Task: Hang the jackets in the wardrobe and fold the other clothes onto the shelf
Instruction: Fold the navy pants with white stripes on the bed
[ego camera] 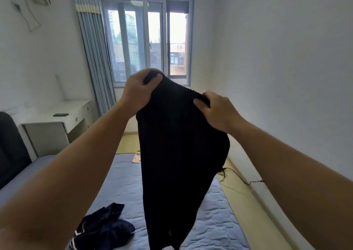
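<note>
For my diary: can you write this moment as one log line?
left hand: grips black garment top edge | right hand: grips same edge | black garment: hangs over bed | navy clothing: crumpled on bed

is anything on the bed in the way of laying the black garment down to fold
Nothing below it shows. A crumpled navy garment lies on the mattress just left of the black garment, which hides the mattress behind it. The shelf is out of view.
</note>
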Demonstrator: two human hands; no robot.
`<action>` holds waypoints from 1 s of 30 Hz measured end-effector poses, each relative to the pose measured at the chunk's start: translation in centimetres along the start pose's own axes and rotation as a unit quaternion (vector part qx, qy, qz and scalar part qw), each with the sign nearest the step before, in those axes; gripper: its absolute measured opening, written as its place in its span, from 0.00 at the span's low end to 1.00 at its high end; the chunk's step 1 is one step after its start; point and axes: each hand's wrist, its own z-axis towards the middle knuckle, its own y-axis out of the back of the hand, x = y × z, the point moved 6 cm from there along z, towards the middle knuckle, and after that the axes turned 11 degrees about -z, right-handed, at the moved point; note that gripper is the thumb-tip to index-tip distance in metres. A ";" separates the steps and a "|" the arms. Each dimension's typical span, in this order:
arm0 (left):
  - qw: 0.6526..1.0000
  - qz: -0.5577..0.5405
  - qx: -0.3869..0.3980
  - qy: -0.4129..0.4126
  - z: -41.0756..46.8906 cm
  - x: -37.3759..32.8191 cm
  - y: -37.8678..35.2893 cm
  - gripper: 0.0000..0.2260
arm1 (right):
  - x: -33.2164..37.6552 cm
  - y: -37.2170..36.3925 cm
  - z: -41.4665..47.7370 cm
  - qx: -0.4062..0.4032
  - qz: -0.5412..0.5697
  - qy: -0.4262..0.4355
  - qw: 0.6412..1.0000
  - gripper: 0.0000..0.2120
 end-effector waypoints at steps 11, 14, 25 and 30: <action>0.972 0.170 0.155 -0.037 0.8 0.9 -0.8 0.08 | -2.1 5.4 1.5 -0.059 -0.386 0.204 0.898 0.25; 0.967 0.198 0.160 -0.030 1.2 1.6 -1.1 0.06 | -2.5 6.0 1.3 -0.077 -0.396 0.218 0.889 0.27; 0.964 0.215 0.156 0.011 1.6 3.2 -3.2 0.03 | -4.8 5.6 2.6 0.033 -0.419 0.149 0.895 0.29; 0.958 0.231 0.168 0.016 1.4 2.9 -5.6 0.04 | -6.1 4.6 3.0 0.131 -0.298 0.077 0.942 0.11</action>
